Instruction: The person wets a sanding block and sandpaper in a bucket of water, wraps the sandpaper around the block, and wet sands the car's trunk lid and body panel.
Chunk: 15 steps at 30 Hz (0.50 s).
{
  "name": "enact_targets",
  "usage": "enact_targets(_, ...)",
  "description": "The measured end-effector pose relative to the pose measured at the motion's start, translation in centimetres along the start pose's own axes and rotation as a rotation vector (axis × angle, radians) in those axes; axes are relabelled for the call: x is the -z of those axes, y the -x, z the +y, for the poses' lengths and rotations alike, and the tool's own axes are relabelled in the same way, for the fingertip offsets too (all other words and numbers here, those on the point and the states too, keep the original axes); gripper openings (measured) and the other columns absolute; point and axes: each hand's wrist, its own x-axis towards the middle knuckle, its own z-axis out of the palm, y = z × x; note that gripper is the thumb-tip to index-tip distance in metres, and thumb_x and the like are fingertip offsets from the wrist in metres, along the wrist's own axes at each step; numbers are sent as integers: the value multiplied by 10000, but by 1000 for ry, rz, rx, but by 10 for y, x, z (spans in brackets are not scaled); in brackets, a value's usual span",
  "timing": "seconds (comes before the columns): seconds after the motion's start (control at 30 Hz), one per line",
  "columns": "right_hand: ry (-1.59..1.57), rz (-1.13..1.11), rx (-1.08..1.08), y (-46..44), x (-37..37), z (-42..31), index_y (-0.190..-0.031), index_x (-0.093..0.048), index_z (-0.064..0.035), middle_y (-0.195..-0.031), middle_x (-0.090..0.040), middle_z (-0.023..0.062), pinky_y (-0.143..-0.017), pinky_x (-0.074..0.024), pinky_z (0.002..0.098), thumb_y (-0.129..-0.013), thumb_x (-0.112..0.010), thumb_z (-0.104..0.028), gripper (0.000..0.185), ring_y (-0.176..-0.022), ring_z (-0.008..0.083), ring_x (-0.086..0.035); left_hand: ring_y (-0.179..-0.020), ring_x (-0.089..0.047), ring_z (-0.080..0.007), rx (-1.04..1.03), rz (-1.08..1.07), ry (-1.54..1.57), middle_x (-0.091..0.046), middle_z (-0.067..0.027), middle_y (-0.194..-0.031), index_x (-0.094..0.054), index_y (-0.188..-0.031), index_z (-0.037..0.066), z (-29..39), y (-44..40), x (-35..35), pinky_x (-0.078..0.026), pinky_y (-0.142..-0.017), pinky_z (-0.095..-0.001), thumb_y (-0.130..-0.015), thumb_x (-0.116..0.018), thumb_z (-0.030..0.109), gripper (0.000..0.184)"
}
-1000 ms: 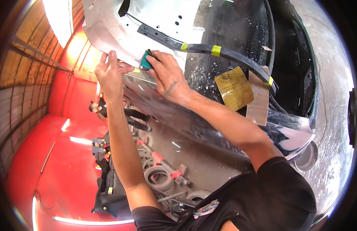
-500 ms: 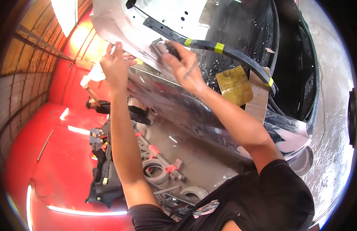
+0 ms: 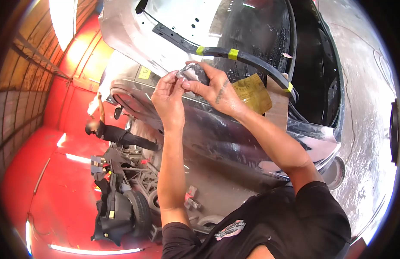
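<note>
My right hand is closed around a dark grey pad of folded sandpaper, with pale dust on its face. The fingers of my left hand are pinched together at the near edge of that pad. Both hands meet in front of the car body, whose sanded panel looks white and grey. A black curved trim strip with yellow tape runs across the panel behind them. Beside my right wrist lies a yellow-brown printed sheet, partly over a flat board.
A person in dark clothes stands in the background at left, one arm raised. Car parts and a tyre lie on the floor below. A round metal part is near the right end of the car.
My left hand has moved right, from the panel's edge to the sandpaper pad. My right hand has lifted the pad away from the panel. The camera view has shifted slightly.
</note>
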Motion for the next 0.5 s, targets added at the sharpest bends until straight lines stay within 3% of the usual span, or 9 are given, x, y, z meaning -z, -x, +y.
enact_targets(0.03, -44, -39, -67, -2, 2, -6, -1281, -662, 51, -978, -756, 127, -784, -567, 332, -966, -774, -193, 414, -863, 144, -687, -918, -694, -155, 11, -2, 5, -702, -119, -1084, -645, -1252, -103, -1, -1, 2, -632, -757, -304, -1000, -654, -65, 256)
enact_targets(0.13, 238, 11, 91, -17, -2, -4, -1248, -683, 48, -992, -756, 194, -777, -562, 366, -949, -781, -190, 394, -843, 211, -710, -837, -697, -149, -13, 45, -72, -693, -112, -1037, -644, -1244, -107, 8, -3, 7, -635, -682, -302, -1015, -645, -43, 238)
enact_targets(0.23, 302, 217, 293, -50, -23, 10, -1193, -694, 55, -976, -735, 236, -769, -556, 412, -931, -783, -177, 362, -837, 310, -725, -783, -709, -166, -141, 191, -175, -692, -137, -1042, -644, -1243, -111, 24, -16, 18, -633, -612, -311, -1050, -617, 18, 234)
enact_targets(0.27, 332, 237, 348, -65, -32, 14, -1166, -694, 51, -968, -729, 235, -762, -555, 422, -930, -779, -172, 336, -833, 336, -719, -768, -712, -172, -195, 253, -206, -693, -147, -1045, -645, -1242, -113, 29, -21, 24, -632, -592, -313, -1064, -605, 43, 241)
enact_targets(0.37, 441, 366, 537, -99, -62, 30, -1030, -679, 25, -917, -687, 220, -716, -541, 466, -916, -770, -142, 223, -813, 426, -688, -690, -701, -169, -65, 200, -146, -712, -149, -914, -666, -1140, -105, 39, -47, 31, -609, -554, -314, -1092, -575, 102, 231)
enact_targets(0.5, 363, 332, 469, -66, -62, 50, -1014, -668, 17, -863, -645, 202, -649, -511, 466, -893, -774, -106, 202, -753, 413, -662, -507, -617, -143, -41, 52, -316, -641, -97, -625, -647, -887, -68, 29, -72, 44, -527, -492, -285, -1103, -570, 141, 310)
